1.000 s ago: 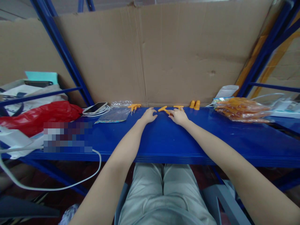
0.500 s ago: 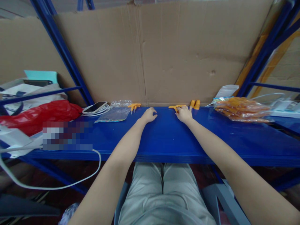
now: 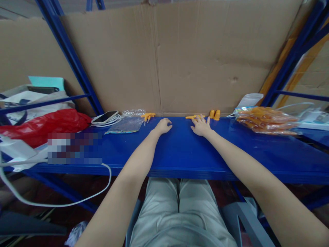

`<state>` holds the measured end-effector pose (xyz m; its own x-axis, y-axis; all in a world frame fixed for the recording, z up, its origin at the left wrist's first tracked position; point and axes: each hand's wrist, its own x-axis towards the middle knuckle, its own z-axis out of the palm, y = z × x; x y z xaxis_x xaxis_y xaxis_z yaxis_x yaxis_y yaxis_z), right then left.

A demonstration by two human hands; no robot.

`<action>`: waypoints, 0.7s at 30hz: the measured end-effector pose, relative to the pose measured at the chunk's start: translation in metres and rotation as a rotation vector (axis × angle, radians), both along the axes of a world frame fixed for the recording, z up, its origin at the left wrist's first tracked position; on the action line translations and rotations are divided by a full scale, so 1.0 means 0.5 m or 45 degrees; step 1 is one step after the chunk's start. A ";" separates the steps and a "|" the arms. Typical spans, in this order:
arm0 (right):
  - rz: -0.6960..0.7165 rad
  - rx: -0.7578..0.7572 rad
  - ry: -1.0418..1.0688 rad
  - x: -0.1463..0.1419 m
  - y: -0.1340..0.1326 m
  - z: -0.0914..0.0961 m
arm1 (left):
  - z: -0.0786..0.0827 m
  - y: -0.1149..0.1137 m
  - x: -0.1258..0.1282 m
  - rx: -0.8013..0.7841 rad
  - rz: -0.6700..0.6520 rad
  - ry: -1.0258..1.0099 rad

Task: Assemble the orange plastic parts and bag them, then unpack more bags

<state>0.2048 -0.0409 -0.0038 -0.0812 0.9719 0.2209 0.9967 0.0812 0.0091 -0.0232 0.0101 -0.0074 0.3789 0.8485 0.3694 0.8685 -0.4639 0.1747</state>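
My left hand (image 3: 163, 126) rests on the blue shelf top (image 3: 177, 151), loosely curved with thumb and fingers apart, and holds nothing. To its left lie orange corkscrews (image 3: 148, 116), their metal spirals pointing toward me. My right hand (image 3: 202, 127) lies palm down with fingers spread, its fingertips at an orange T-shaped piece (image 3: 191, 117). Those fingers partly hide that piece. Just right of them stand two orange sleeve-like caps, a left cap (image 3: 212, 114) and a right cap (image 3: 217, 115), close together by the cardboard.
A cardboard sheet (image 3: 195, 61) closes off the back. On the left are a clear plastic bag (image 3: 124, 125), a phone (image 3: 108, 117) on a coiled white cable, and a red plastic bag (image 3: 51, 125). A bag of orange parts (image 3: 266, 120) lies right. Blue posts flank both sides.
My right hand's fingers have spread out from a more curled pose over the orange piece, letting go of it. My left hand has stayed in place.
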 end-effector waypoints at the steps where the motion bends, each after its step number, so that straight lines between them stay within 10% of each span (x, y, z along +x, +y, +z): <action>1: 0.012 -0.042 0.001 0.003 0.002 0.001 | 0.000 0.001 -0.002 -0.001 0.024 0.001; 13: 0.058 -0.198 0.044 0.019 0.001 0.017 | 0.011 -0.017 -0.054 -0.253 0.833 -0.150; 21: 0.071 -0.181 0.060 0.022 0.006 0.011 | 0.011 -0.013 -0.066 -0.324 0.835 -0.068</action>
